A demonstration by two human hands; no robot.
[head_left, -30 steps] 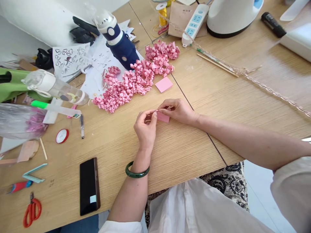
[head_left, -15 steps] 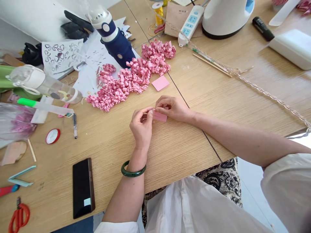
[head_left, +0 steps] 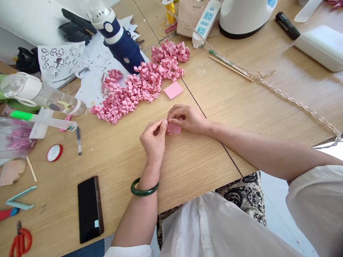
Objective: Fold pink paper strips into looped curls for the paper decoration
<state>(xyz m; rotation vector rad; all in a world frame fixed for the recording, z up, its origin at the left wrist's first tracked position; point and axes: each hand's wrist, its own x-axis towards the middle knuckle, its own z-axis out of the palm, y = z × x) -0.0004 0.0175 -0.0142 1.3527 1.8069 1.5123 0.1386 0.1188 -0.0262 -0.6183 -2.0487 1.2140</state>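
My left hand [head_left: 154,140] has a green bangle at its wrist. Its thumb and forefinger pinch together right at the tips of my right hand [head_left: 189,119], whose fingers are closed too. A small pink paper piece [head_left: 174,129] shows between and below the fingertips, partly covered by them. How much of it rests on the table I cannot tell. Just beyond the hands, a flat stack of pink paper slips [head_left: 173,90] lies on the wood. Farther back runs a heap of curled pink paper flowers [head_left: 134,91].
A dark blue bottle [head_left: 124,50] stands behind the flowers. Left lie a phone [head_left: 89,210], red-handled scissors [head_left: 20,242], a roll of tape [head_left: 54,152] and a pen [head_left: 78,141]. A twisted cord [head_left: 297,102] and a power strip [head_left: 206,23] are at the right.
The whole view has shifted slightly, so things on the table appear a little farther left. Both hands keep the same pinch at the pink paper.
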